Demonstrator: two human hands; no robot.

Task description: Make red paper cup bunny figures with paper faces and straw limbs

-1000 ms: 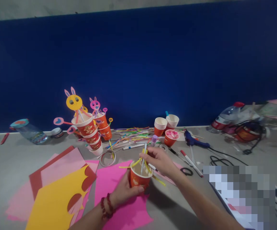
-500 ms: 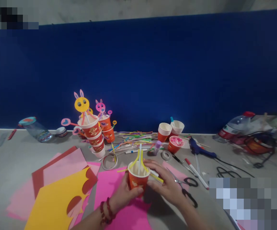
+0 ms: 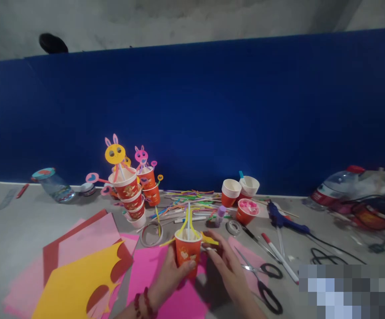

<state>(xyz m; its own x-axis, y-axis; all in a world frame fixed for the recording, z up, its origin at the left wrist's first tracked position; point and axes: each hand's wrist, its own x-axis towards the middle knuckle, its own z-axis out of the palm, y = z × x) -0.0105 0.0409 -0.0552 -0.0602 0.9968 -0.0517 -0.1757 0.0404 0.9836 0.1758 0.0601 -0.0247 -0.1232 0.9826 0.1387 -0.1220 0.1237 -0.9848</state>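
My left hand [image 3: 170, 272] is wrapped round a red paper cup [image 3: 188, 252] with a white rim, thumb across its front. Yellow straws [image 3: 191, 220] and a pale straw stand up out of the cup, and yellow ends stick out at both sides. Beside the cup's right side is my right hand [image 3: 224, 259], its fingers at the yellow piece [image 3: 210, 239] there. Whether those fingertips pinch it is unclear. Below the cup lies bright pink paper [image 3: 146, 270].
Bunny-topped cups [image 3: 127, 185] stand at the left behind yellow paper [image 3: 69, 279]. Loose straws [image 3: 192, 199], spare cups [image 3: 231, 190], a glue stick [image 3: 221, 216] and tape [image 3: 234, 227] lie behind. Scissors [image 3: 259, 274], a marker [image 3: 280, 258], a glue gun [image 3: 287, 222] and bottle [image 3: 335, 188] are right.
The view has tilted up slightly, showing more above the blue panel. The cup now appears more upright, and my right hand's fingers have shifted from the rim toward the yellow piece at its side.
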